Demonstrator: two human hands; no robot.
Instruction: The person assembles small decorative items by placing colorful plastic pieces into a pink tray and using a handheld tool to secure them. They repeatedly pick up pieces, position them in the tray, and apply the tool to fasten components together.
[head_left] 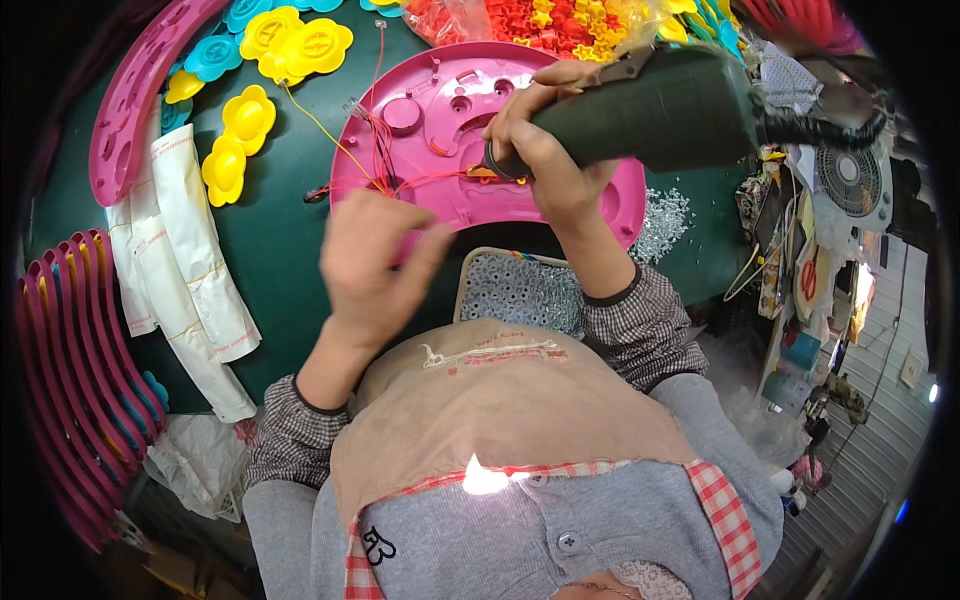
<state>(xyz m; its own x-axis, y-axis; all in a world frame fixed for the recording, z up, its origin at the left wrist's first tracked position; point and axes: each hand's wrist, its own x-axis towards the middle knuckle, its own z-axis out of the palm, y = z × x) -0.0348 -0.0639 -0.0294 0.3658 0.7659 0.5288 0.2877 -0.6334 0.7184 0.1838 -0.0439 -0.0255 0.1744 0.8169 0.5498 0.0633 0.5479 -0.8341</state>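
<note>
One glossy pink shell [620, 200] carries red wires [384, 150], right grip [550, 150] wrapped round a driver [650, 115], left grip [378, 250] unclear.

Yellow flower-shaped pieces [312, 48] and turquoise pieces [212, 58] lie on the green table [290, 260], with long white packets [195, 245] overlapping below them. Small red and yellow pieces [575, 25] are heaped beyond. A gray fan [853, 182] and red scissors [809, 279] show at right.

We are looking down from the wearer's head through a wide fisheye camera, close above the pink shell [473, 206], facing the green surface [287, 285] around it and catching the brown apron [510, 410] on its near side.
</note>
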